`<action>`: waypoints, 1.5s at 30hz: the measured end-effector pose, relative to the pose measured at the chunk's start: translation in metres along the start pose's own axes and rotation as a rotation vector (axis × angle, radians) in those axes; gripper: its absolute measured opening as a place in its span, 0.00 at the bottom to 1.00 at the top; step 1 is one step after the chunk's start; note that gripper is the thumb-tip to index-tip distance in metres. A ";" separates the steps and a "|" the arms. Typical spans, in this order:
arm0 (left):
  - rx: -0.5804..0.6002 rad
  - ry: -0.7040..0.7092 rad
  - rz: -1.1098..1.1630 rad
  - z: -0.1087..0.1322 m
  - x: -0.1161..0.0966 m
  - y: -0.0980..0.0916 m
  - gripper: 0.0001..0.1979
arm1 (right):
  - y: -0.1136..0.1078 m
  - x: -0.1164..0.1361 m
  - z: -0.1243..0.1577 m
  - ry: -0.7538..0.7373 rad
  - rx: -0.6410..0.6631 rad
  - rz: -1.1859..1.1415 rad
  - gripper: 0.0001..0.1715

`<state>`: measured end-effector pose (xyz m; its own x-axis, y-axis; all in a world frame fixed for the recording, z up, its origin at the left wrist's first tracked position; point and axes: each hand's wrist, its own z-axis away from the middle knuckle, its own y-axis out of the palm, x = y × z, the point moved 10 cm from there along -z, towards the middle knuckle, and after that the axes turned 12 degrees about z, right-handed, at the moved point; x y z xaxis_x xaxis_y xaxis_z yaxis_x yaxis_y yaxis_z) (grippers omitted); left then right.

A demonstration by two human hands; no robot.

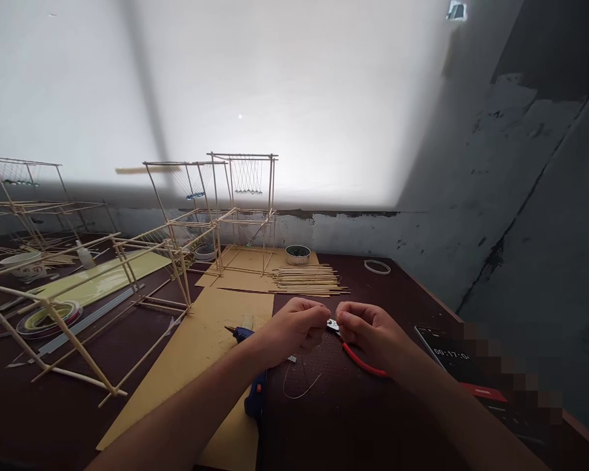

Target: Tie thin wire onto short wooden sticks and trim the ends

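Observation:
My left hand (298,327) and my right hand (368,329) are close together above the dark table, each closed in a fingertip pinch. Whatever sits between the right fingertips is too small to make out. Beneath the left hand trails a thin looped string (302,397), which seems to come from its fingers. Red-handled pliers (363,364) lie partly behind the right hand, their metal head showing between the hands. Left of them, under my left forearm, is a blue glue gun (254,399) on a tan board (196,353).
Wooden stick frames (177,245) stand at left and centre, some with beads hung on strings. Behind the hands lie a bundle of sticks (307,280) and a round tin (298,254). A phone with a timer (451,356) is at right, tape rolls (49,318) at left.

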<state>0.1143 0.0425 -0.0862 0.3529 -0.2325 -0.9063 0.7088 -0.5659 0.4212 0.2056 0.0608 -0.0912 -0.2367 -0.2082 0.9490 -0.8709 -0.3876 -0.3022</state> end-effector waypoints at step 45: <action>-0.362 0.608 -0.957 0.022 -0.058 -0.011 0.17 | -0.060 -0.044 0.014 0.427 -0.061 1.182 0.07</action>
<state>0.0727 0.0452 -0.0388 -0.2506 0.6313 -0.7340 0.9389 -0.0262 -0.3431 0.2741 0.0801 -0.1166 -0.9944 -0.0879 0.0583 -0.0476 -0.1187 -0.9918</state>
